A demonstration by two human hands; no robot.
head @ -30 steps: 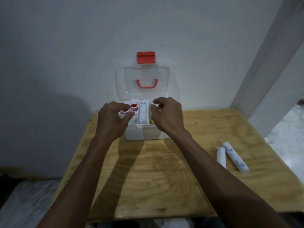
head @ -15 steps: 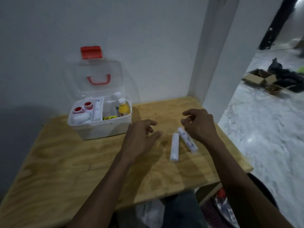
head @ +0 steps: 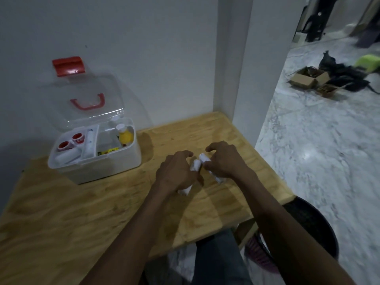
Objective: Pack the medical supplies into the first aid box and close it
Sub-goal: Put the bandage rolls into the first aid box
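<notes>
The white first aid box (head: 107, 164) stands open at the table's back left, its clear lid (head: 82, 95) with a red handle and red latch leaning against the wall. Inside lie red-capped containers (head: 71, 141), a white tube (head: 89, 144) and a yellow bottle (head: 125, 135). Two white bandage rolls lie on the table to the right of the box. My left hand (head: 174, 173) closes around the left roll (head: 195, 164), whose ends stick out. My right hand (head: 224, 161) curls over the right roll (head: 204, 157), fingers touching it.
The wooden table (head: 82, 212) fills the foreground; its right edge ends beside a white pillar (head: 236, 68). A dark round stool (head: 308, 223) stands at the lower right. Cardboard boxes (head: 308, 78) and dark clutter lie on the marble floor beyond.
My hands left the box, moved right across the table and came down onto the two rolls. The view swung right with them.
</notes>
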